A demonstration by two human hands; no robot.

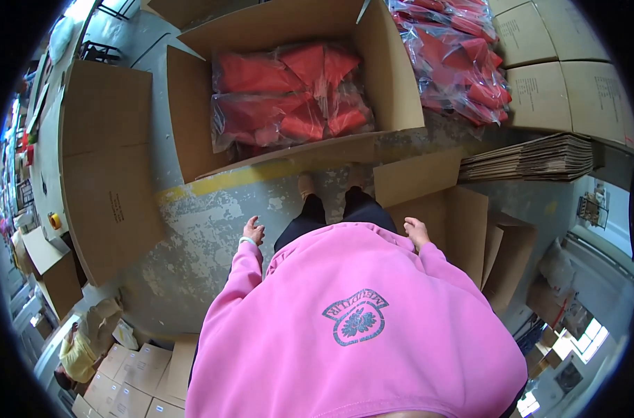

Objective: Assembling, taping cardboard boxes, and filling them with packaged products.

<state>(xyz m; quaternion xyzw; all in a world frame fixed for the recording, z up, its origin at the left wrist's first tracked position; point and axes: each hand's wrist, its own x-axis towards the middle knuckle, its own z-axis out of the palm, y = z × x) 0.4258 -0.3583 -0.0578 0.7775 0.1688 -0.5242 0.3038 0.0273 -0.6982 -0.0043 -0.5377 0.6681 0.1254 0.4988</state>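
Left hand (253, 230) loosely spread; right hand (416, 233) half-curled, fingers apart, near open brown carton (468, 226); clear-bagged red items (292, 94) lie inside large open box (392, 70) ahead of shoes (306, 186)

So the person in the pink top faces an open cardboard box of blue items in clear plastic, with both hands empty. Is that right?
Not quite: the head view shows red items, not blue, in the clear plastic. The rest stands: the person in the pink top faces an open cardboard box, left hand and right hand empty.
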